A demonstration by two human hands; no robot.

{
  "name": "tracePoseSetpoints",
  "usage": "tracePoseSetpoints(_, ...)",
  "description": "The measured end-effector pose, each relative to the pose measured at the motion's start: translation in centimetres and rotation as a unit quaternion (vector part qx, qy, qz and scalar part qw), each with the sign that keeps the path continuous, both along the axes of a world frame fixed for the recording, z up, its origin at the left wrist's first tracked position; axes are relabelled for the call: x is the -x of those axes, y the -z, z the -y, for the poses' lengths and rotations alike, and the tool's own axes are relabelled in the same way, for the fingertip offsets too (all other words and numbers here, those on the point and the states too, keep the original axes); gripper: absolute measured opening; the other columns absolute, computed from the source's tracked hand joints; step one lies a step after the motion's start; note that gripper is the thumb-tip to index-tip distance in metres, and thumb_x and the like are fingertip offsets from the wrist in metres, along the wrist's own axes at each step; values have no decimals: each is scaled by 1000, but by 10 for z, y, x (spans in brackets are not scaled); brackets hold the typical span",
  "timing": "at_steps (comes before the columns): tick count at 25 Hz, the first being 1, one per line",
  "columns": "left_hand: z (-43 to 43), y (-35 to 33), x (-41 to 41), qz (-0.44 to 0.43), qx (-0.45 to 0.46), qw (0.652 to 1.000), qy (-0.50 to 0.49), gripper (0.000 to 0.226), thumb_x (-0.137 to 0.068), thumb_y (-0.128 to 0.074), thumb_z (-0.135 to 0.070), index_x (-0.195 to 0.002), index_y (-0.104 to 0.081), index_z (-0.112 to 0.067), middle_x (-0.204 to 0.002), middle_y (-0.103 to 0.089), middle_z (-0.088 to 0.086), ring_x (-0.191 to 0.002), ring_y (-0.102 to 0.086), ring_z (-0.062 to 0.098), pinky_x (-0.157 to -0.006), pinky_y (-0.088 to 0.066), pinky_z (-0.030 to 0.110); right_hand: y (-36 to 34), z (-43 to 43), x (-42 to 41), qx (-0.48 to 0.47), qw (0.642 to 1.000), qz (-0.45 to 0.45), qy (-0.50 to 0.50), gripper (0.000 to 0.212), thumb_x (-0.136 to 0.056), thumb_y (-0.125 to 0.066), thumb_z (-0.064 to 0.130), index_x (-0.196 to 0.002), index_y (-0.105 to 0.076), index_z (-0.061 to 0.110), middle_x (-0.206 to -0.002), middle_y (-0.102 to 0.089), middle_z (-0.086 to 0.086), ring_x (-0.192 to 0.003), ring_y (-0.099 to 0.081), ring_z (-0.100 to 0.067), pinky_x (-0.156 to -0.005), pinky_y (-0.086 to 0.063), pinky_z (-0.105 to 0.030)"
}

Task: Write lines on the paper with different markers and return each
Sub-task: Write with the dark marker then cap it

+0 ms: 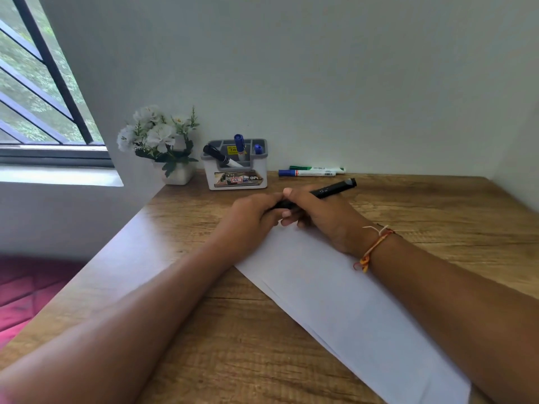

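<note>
Over the paper's (335,301) far end, head view: both hands are meeting on a black marker (331,190). Right hand (319,215) is gripping the barrel; left hand (253,212) is curling round its other end. Tip hidden. Beyond the paper, a holder (236,177) is standing; a blue marker (306,172) and a green marker (318,168) are lying side by side on the table (437,205).

Both my hands are on the black marker (331,190). My left hand (256,217) is curled round one end and my right hand (323,220) is wrapped round the barrel, with the other end poking out toward the wall. They're hovering over the far end of the paper (350,301) on the wooden desk (452,205). By the wall, a blue marker (306,172) and a green marker (318,168) lie side by side, next to the holder (236,177) with more markers inside. White flowers (157,135) sit left of it.
</note>
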State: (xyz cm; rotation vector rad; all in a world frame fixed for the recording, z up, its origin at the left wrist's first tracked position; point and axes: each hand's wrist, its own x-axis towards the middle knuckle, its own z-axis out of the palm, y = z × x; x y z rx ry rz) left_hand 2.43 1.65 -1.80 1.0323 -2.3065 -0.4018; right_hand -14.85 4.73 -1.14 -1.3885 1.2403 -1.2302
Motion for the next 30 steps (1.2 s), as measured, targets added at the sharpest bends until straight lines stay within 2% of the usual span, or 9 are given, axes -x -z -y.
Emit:
tracePoseSetpoints(6,5,-2,-6,8,-18,1000,1,36,-103,-52,-25,-138,-58,-26,-119,-71,-2,-105,-64,13,-92,-48,26,2,2,-1,-23,999,24,-5,28,-102,-59,31,-105,-73,7,-88,-81,-12,-81,-78,-24,-64,-55,-29)
tracePoseSetpoints(9,10,-4,-10,-15,-33,999,3,36,-104,-48,-29,-138,-58,-27,-108,-70,-6,-96,-63,7,-86,-48,27,2,4,-2,-33,998,57,20,37,-103,-53,38,-107,-75,8,-89,-80,-16,-74,-76,-21,-61,-53,-26)
tracePoseSetpoints(11,15,-4,-18,-30,-34,998,-35,35,-105,-44,-34,-136,-57,-25,-96,-66,-10,-85,-60,2,-78,-48,26,2,7,0,-40,994,93,43,42,-104,-49,41,-110,-77,10,-79,-77,-12,-63,-67,-14,-58,-48,-23)
tracePoseSetpoints(13,20,-2,-27,-23,-48,996,-75,30,-105,-43,-34,-130,-57,-27,-93,-65,-9,-84,-63,7,-78,-54,32,4,11,3,-31,993,101,59,37,-104,-50,37,-107,-78,13,-69,-70,-6,-57,-58,-10,-56,-47,-22)
tracePoseSetpoints(17,25,1,-30,28,-75,992,-100,14,-101,-52,-30,-111,-60,-31,-99,-66,-9,-90,-63,11,-85,-56,41,5,10,-1,-1,998,7,60,13,-100,-61,20,-91,-70,16,-73,-70,-3,-62,-61,-8,-56,-52,-18)
tracePoseSetpoints(21,27,2,-25,75,-78,991,-82,14,-96,-59,-23,-107,-65,-28,-105,-64,-10,-99,-60,13,-89,-54,37,7,10,-5,5,997,-28,71,11,-96,-67,20,-87,-73,18,-84,-77,-9,-73,-68,-11,-63,-56,-17)
tracePoseSetpoints(26,30,3,-26,74,-79,992,-71,17,-95,-60,-21,-110,-67,-28,-109,-64,-9,-100,-58,12,-87,-51,32,8,12,-7,-11,999,-13,46,13,-97,-64,17,-96,-77,13,-98,-79,-15,-86,-73,-16,-81,-59,-29)
tracePoseSetpoints(28,31,3,-26,76,-76,992,-72,17,-95,-60,-21,-110,-68,-27,-109,-63,-9,-100,-57,11,-83,-48,28,7,13,-4,-32,999,-2,33,15,-97,-65,18,-99,-78,11,-99,-79,-15,-90,-74,-18,-88,-59,-33)
tracePoseSetpoints(30,32,4,-27,77,-70,992,-70,16,-94,-62,-22,-108,-69,-27,-108,-64,-9,-99,-57,11,-83,-49,29,4,14,-4,-57,997,21,40,20,-98,-64,25,-99,-79,13,-94,-81,-9,-87,-74,-16,-85,-61,-32)
